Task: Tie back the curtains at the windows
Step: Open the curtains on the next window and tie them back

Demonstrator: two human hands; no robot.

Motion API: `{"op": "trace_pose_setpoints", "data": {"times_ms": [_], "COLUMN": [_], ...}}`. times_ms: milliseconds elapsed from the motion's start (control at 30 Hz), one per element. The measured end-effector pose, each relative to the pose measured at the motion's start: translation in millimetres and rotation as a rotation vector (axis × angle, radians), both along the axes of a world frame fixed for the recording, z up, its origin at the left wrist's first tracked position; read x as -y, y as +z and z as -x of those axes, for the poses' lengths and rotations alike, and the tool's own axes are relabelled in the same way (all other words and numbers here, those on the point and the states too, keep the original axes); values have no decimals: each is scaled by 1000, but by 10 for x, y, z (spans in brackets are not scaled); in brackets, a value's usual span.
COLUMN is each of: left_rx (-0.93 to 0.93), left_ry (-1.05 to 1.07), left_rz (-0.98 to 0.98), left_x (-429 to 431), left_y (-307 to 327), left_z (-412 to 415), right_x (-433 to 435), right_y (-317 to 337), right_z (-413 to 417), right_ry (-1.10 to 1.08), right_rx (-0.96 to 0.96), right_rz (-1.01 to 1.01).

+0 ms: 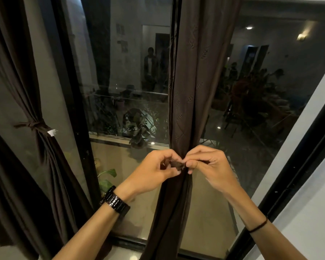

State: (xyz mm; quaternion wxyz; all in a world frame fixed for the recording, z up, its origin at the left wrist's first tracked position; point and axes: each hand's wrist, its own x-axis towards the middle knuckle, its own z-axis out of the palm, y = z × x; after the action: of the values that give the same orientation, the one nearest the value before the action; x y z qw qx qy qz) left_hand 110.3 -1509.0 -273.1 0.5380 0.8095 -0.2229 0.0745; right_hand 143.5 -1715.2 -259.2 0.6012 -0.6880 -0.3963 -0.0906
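Fabric of the brown curtain (pixel 188 87) hung straight down before the window glass (pixel 129 72), its long axis upright, gathered into a narrow bundle exactly where the hands met. The left hand (pixel 154 171) and the right hand (pixel 212 166) were close together, each pinching one end of a thin dark tie (pixel 177 164) lying sideways across the bundle; both seemed equally near. The cloth looked soft, matt and pleated. A second curtain (pixel 36 156) on the left was already knotted.
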Motion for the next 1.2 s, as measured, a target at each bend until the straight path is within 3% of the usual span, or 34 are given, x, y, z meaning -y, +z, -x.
{"op": "trace_pose_setpoints", "data": {"times_ms": [133, 233, 367, 467, 533, 633, 733, 1000, 1133, 1200], "left_rx": [-30, 41, 207, 305, 254, 56, -57, 298, 278, 264], "left_ry": [21, 93, 243, 295, 352, 412, 431, 636, 813, 850], "left_rz": [-95, -143, -211, -138, -67, 140, 334, 164, 303, 246], "left_x": [-57, 5, 106, 162, 182, 216, 242, 373, 106, 3], "left_y": [98, 135, 170, 208, 234, 262, 283, 269, 200, 131], "left_z": [-31, -38, 52, 107, 93, 21, -29, 2, -88, -141], "right_x": [60, -15, -140, -156, -140, -129, -115, -107, 47, 91], "right_y": [157, 199, 118, -9, -111, -132, -121, -156, -297, -404], "right_z": [-12, -12, 26, 22, -20, -35, -40, -49, 9, 51], "right_ry": [-66, -298, -623, -703, -729, -736, -785, -784, -808, -818], "right_rx": [416, 715, 794, 939, 1027, 956, 977, 884, 765, 721], "right_rz": [597, 799, 623, 530, 479, 327, 306, 324, 276, 312]}}
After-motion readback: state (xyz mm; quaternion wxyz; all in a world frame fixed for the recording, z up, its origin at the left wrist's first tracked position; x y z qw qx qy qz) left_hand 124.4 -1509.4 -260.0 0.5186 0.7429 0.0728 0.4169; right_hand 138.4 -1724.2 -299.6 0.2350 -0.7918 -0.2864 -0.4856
